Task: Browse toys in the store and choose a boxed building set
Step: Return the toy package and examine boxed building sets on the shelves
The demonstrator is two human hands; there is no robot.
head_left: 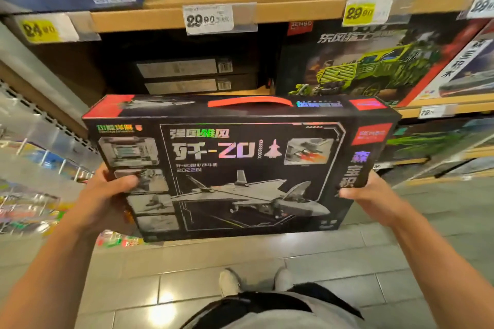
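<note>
Step in hand, by my read: the inspect-and-decide part of browsing — one boxed set is off the shelf and held up front-on for a look. Left hand (pixel 107 196) grips the black jet box (pixel 240 165) at its lower left edge, thumb over the front, fingers hidden behind; right hand (pixel 366 195) clamps the lower right edge the same way, thumb on the front. Box hangs in the air between both hands, in front of the wooden shelf (pixel 294 12), above the tiled floor (pixel 187 262), red carry handle (pixel 250 101) on top, roughly level w/ a slight tilt. Next move calls for a yes/no: keep it, or slide it back into the dark gap where 2 flat black boxes (pixel 187 76) lie stacked. Counts, left to right: 2 yellow price tags and 2 white ones on the upper shelf edge, 1 green truck box (pixel 369 69) beside the gap, 1 box in hand, 2 shoes (pixel 256 280) below. Other boxes are too cropped/blurred to count.
</note>
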